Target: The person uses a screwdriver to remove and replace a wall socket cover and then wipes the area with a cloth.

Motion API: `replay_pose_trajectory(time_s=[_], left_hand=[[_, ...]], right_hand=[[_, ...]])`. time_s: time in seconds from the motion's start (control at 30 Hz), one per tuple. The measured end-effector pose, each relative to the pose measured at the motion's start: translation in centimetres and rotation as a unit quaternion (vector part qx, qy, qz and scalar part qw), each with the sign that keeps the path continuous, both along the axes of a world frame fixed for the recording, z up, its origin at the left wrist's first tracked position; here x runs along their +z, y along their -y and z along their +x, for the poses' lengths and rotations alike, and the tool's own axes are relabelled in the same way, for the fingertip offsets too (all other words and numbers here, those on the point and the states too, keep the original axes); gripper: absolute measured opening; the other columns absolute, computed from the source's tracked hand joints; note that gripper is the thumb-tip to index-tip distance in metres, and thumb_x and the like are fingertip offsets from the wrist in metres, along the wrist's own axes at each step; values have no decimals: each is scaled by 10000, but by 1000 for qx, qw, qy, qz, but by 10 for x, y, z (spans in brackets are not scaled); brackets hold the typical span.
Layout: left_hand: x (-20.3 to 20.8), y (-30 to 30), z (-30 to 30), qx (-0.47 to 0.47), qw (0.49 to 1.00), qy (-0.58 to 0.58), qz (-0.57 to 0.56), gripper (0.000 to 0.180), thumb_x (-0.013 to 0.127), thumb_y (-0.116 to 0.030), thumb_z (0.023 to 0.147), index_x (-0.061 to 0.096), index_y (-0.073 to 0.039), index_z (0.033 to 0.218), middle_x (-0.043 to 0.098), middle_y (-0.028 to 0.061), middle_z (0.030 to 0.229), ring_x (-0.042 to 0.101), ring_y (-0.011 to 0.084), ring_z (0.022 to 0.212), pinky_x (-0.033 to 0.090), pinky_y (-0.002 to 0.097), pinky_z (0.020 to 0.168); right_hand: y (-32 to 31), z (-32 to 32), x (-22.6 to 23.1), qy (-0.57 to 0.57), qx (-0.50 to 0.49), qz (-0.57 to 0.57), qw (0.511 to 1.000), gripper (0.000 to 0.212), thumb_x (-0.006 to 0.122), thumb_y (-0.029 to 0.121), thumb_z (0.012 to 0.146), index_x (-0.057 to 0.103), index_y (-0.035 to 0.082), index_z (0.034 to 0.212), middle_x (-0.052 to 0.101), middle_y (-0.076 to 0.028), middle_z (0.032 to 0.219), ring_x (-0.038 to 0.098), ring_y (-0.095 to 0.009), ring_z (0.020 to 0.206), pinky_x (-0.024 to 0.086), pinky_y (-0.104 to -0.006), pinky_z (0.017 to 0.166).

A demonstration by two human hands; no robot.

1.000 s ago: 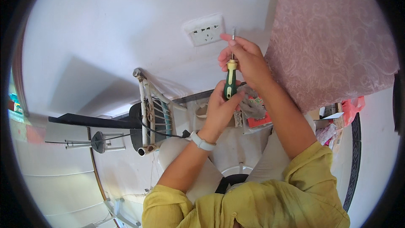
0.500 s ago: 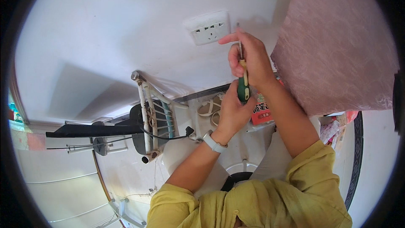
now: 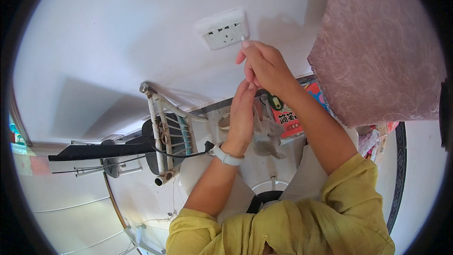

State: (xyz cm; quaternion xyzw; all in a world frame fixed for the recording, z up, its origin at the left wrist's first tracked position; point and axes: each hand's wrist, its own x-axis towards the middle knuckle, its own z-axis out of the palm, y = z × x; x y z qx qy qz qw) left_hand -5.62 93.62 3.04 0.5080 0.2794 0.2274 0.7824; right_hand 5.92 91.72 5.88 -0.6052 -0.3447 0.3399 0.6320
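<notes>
Presently, the largest item in view is the white wall [image 3: 118, 23], spreading across the upper left and centre. At upper right hangs a dusty-pink patterned cloth [image 3: 382, 56]. My yellow-green shirt [image 3: 283, 229] fills the bottom edge, my pale trousers [image 3: 306, 174] just above it. To my left, near the wall, a white barred frame [image 3: 166, 141] shows rust-brown patches; a long black panel [image 3: 99, 151] reaches away from it toward the left.

My hands meet in front of the wall. Right hand [image 3: 265, 66]: fingers curled, thumb and forefinger drawn together on a small pale piece. Left hand [image 3: 241, 120]: fingers straight and close together, their ends at the lower fingers of the right. Cannot tell whether the left grips anything.

Below the right forearm lies a red printed book [image 3: 292, 127], partly covered. The white socket plate [image 3: 222, 30] is on the wall, just beyond my right fingertips. The screwdriver [image 3: 275, 102] shows only its dark-green handle end, beside my right wrist; shaft hidden by the hand.

On my left wrist, a watch with a pale strap [image 3: 229, 157]; just beside it, a black plug [image 3: 209, 147]. Smallest, the pale piece [image 3: 243, 38] overlaps the plate's lower right corner; contact cannot be judged.
</notes>
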Motion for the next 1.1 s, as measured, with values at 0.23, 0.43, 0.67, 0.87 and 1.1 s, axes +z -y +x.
replay_pose_trajectory(time_s=[0.23, 0.43, 0.67, 0.87, 1.1], left_hand=[[-29, -2, 3, -69, 997, -13, -8, 450, 276, -411, 952, 470, -30, 1094, 533, 37, 766, 386, 109, 474, 325, 229, 448], [-39, -3, 6, -34, 988, -26, 151, 355, 352, -276, 969, 474, 18, 1127, 521, 21, 822, 398, 71, 642, 356, 209, 583], [-43, 3, 10, 3, 987, -11, 160, 331, 339, -214, 979, 470, 49, 1132, 536, 44, 855, 437, 98, 746, 395, 232, 676], [-47, 5, 9, 9, 987, -17, 157, 326, 333, -208, 981, 470, 59, 1108, 549, 53, 870, 451, 104, 766, 403, 239, 685], [-43, 5, 9, -9, 984, -27, 178, 335, 318, -214, 984, 467, 58, 1110, 549, 64, 867, 459, 107, 769, 404, 235, 700]], right_hand=[[-24, -4, -14, 91, -61, 16, 994, 371, 411, 320, 932, 520, 26, 734, 458, -21, 513, 446, -93, 444, 368, -257, 435], [-28, -7, -14, 148, -124, 84, 978, 378, 417, 275, 926, 508, -33, 728, 509, -186, 588, 506, -318, 563, 411, -406, 583], [-29, -5, -15, 135, -135, 57, 980, 454, 401, 354, 937, 483, -4, 670, 466, -116, 565, 453, -218, 529, 384, -334, 531], [-29, -7, -18, 162, -151, 45, 974, 462, 402, 349, 933, 482, -15, 661, 469, -131, 568, 461, -243, 548, 392, -350, 550], [-29, -8, -15, 154, -141, 26, 978, 429, 405, 305, 930, 507, -44, 703, 511, -230, 604, 504, -358, 562, 410, -415, 581]])
